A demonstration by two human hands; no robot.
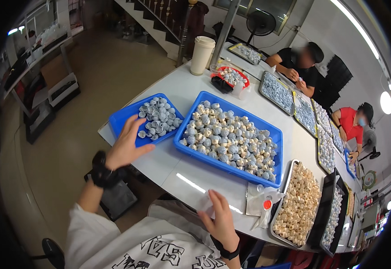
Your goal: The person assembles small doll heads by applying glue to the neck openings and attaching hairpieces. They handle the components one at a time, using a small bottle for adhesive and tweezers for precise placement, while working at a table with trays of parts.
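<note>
In the head view, the person's left hand [124, 150] reaches over the near corner of a small blue plastic tray [120, 120], fingers and thumb spread apart. The tray holds grey-blue cup-shaped shells [162, 114], heaped toward its right side; whether the fingertips touch one cannot be told. A bulky black watch [104, 171] circles that wrist. The right hand [221, 222] is at the near edge of the white table [165, 167], thumb apart from the raised fingers, with a black wristband [229, 252] below it.

Between and beyond the hands, a larger blue tray [222, 169] lies against or just beside the small one, filled with rounded grey-blue and cream pieces [229, 136]. To its right, a pale-rimmed tray [281, 205] is heaped with small cream pieces [297, 204], and a black tray [324, 197] of grey-blue pieces stands beside that. Near the large tray's right corner lies a small item with a red disc [267, 205].

Farther back are a tall white lidded cup [201, 58] and a red bowl [245, 81] of similar pieces. Two co-workers, one in a black top [313, 74] and one in a red top [348, 122], sit along the far side among more filled trays.
</note>
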